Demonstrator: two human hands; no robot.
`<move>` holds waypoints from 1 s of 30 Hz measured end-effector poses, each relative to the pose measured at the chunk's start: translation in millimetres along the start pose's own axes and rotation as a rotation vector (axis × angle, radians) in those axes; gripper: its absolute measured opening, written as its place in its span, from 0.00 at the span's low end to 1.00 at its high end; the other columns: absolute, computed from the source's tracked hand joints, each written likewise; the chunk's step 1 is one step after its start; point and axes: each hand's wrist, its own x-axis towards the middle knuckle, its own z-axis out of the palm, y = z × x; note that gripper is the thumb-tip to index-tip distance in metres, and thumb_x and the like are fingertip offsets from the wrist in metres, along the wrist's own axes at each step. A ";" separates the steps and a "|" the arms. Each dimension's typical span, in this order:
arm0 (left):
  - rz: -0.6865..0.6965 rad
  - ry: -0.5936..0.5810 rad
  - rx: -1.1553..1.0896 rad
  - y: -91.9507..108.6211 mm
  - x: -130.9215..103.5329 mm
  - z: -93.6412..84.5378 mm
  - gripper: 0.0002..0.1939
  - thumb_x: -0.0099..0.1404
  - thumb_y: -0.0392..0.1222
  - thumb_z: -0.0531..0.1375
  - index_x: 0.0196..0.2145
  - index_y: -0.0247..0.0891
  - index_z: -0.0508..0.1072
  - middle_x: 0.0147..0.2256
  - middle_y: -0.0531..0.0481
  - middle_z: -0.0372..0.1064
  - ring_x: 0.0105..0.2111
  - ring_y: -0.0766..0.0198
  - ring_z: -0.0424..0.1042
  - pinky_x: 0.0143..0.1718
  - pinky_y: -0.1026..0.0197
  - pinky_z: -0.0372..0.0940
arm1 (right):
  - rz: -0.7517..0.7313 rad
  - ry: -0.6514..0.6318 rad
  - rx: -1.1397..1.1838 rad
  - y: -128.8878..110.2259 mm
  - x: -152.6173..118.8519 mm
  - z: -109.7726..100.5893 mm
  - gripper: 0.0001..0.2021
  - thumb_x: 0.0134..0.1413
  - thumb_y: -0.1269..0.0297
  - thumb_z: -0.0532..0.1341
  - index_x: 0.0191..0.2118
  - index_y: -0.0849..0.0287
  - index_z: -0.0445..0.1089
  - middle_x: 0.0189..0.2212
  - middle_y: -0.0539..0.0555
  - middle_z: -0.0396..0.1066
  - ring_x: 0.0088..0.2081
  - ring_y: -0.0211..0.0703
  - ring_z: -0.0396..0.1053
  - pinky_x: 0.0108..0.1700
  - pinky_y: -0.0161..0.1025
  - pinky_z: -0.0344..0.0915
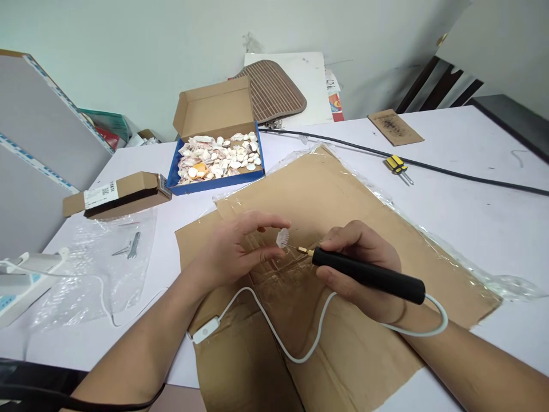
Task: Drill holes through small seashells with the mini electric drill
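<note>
My left hand point(242, 246) pinches a small pale, ribbed shell point(282, 237) between the thumb and a fingertip, above the cardboard sheet point(295, 189). In my right hand point(364, 263) is a black pen-shaped electric hand drill point(369, 274) with a brass chuck. Its thin bit points left and its tip meets the shell's lower right edge; whether it has gone in I cannot tell. A white cord point(295, 360) runs from the drill's back end under my right wrist and loops across the cardboard to an inline switch point(206, 330) near my left forearm.
Behind my left hand stands an open blue box point(217, 186) of shells. Left are a narrow carton point(128, 194), a plastic bag point(98, 274) with small metal tools, and a power strip point(26, 286). Yellow-handled screwdrivers point(397, 165) lie right, beside a black cable point(450, 170) and a brown board point(394, 127).
</note>
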 end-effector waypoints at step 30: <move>0.232 0.356 0.014 10.7 -5.6 28.7 0.21 0.63 0.44 0.80 0.42 0.45 0.72 0.40 0.52 0.78 0.40 0.61 0.78 0.44 0.56 0.76 | -0.007 0.128 -0.117 -15.3 -19.6 -2.7 0.12 0.70 0.48 0.69 0.50 0.42 0.68 0.33 0.51 0.70 0.29 0.46 0.69 0.30 0.47 0.66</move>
